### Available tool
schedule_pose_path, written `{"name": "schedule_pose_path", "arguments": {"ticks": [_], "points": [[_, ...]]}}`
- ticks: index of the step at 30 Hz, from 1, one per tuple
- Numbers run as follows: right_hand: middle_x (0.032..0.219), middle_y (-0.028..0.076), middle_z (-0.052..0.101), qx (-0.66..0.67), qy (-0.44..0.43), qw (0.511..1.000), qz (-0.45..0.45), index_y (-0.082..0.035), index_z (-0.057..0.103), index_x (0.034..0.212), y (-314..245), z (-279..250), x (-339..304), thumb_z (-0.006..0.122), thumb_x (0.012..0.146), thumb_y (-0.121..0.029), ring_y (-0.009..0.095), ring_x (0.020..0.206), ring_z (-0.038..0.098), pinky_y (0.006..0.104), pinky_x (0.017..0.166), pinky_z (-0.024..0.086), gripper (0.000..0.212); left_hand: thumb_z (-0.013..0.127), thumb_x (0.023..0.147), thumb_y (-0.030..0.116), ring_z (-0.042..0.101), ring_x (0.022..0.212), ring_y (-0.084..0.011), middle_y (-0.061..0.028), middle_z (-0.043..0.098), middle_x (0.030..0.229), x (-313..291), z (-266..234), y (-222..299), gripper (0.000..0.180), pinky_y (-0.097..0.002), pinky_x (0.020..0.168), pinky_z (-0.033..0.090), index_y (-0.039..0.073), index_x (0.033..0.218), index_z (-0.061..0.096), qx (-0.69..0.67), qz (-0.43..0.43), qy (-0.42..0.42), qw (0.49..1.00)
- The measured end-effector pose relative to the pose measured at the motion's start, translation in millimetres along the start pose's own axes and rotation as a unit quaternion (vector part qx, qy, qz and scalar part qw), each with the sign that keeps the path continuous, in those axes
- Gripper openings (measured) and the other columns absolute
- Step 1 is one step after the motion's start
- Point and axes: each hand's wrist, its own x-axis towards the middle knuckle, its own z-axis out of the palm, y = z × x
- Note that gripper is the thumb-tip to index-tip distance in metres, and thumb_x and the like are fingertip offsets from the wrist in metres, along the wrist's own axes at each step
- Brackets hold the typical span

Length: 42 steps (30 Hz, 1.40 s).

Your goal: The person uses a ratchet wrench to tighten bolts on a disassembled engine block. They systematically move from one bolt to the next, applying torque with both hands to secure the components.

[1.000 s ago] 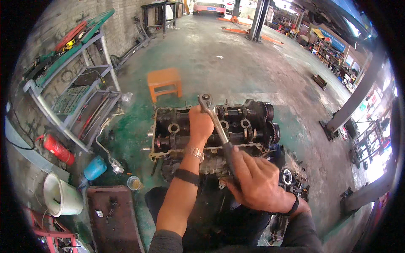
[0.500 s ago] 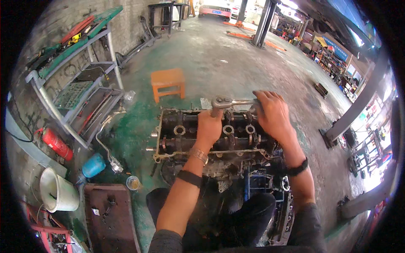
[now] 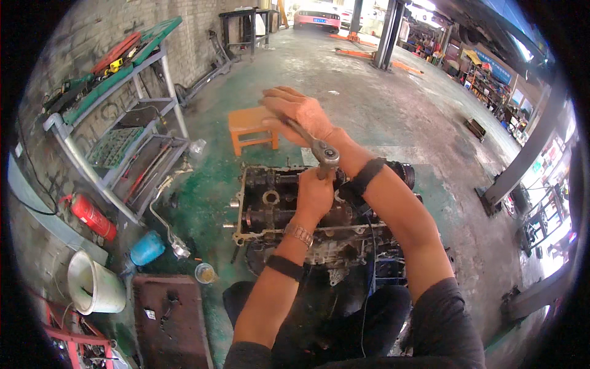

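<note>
A ratchet wrench [image 3: 325, 154] stands over a dark, oily engine cylinder head [image 3: 265, 216], its round head facing up and its handle slanting away to the far left. My left hand [image 3: 314, 198] is closed in a fist around the shaft just below the ratchet's head. My right hand [image 3: 301, 115] reaches across beyond it, the handle lying between thumb and palm, fingers fairly straight and pointing left. My right forearm passes over the right part of the cylinder head and hides some of it. The shaft's lower end is hidden by my left hand.
An orange stool [image 3: 251, 120] stands just beyond the engine. On the left are a tool cart [image 3: 117, 184], a red fire extinguisher [image 3: 91, 216], a blue container [image 3: 147, 248], a pale bucket [image 3: 96, 284] and a brown tray [image 3: 172, 332]. A grey post [image 3: 522, 154] rises on the right.
My right hand has swung the ratchet handle from the right round to the far left. My left hand stays closed below the ratchet's head. The view has shifted slightly.
</note>
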Motion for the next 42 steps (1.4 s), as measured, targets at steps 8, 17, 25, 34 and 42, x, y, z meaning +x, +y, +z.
{"name": "schedule_pose_path", "arguments": {"ticks": [8, 17, 25, 34, 42], "points": [[0.13, 0.018, 0.063, 0.014, -0.07, 0.997, -0.01, -0.005, 0.063, 0.125, -18, 11, 15, 0.061, 0.098, -0.041, 0.039, 0.117, 0.062, 0.0462, 0.094, 0.054, 0.045, 0.06, 0.099, 0.017, 0.047, 0.062, -0.0403, -0.0254, 0.056, 0.067, 3, 4, -19, 0.034, -0.0463, 0.063, 0.042, -0.01, 0.079, 0.056, -0.107, -0.012, 0.026, 0.994], [0.132, 0.019, 0.064, 0.026, -0.023, 0.999, 0.025, -0.006, 0.066, 0.123, -19, 15, 7, 0.067, 0.096, -0.034, 0.04, 0.111, 0.065, 0.0454, 0.093, 0.056, 0.039, 0.061, 0.1, 0.018, 0.038, 0.059, -0.0346, -0.0243, 0.05, 0.063, -1, 1, -11, 0.039, -0.0468, 0.06, 0.039, -0.01, 0.075, 0.053, -0.102, 0.01, 0.073, 0.992], [0.132, 0.015, 0.067, -0.034, 0.03, 0.995, 0.091, -0.007, 0.072, 0.114, 2, 4, -9, 0.072, 0.092, -0.025, 0.038, 0.119, 0.064, 0.0454, 0.096, 0.056, 0.028, 0.06, 0.102, 0.023, 0.041, 0.062, -0.046, -0.0285, 0.051, 0.065, 2, 4, -10, 0.045, -0.0497, 0.061, 0.038, -0.011, 0.075, 0.053, -0.01, 0.047, 0.088, 0.995], [0.128, 0.013, 0.068, -0.046, 0.082, 0.99, 0.103, -0.009, 0.073, 0.103, 10, 7, -20, 0.073, 0.089, -0.022, 0.037, 0.119, 0.062, 0.0431, 0.097, 0.054, 0.019, 0.06, 0.102, 0.025, 0.037, 0.062, -0.0441, -0.0271, 0.048, 0.063, 1, 6, -9, 0.048, -0.0494, 0.061, 0.037, -0.011, 0.073, 0.05, -0.006, 0.037, 0.096, 0.995], [0.122, 0.011, 0.07, -0.082, 0.091, 0.984, 0.131, -0.008, 0.07, 0.093, 21, -8, -39, 0.07, 0.089, -0.022, 0.039, 0.119, 0.061, 0.0493, 0.098, 0.05, 0.015, 0.063, 0.102, 0.025, 0.03, 0.06, -0.0315, -0.0201, 0.043, 0.058, -1, 8, -7, 0.049, -0.0468, 0.059, 0.036, -0.009, 0.071, 0.046, -0.023, 0.027, 0.111, 0.993]]}}
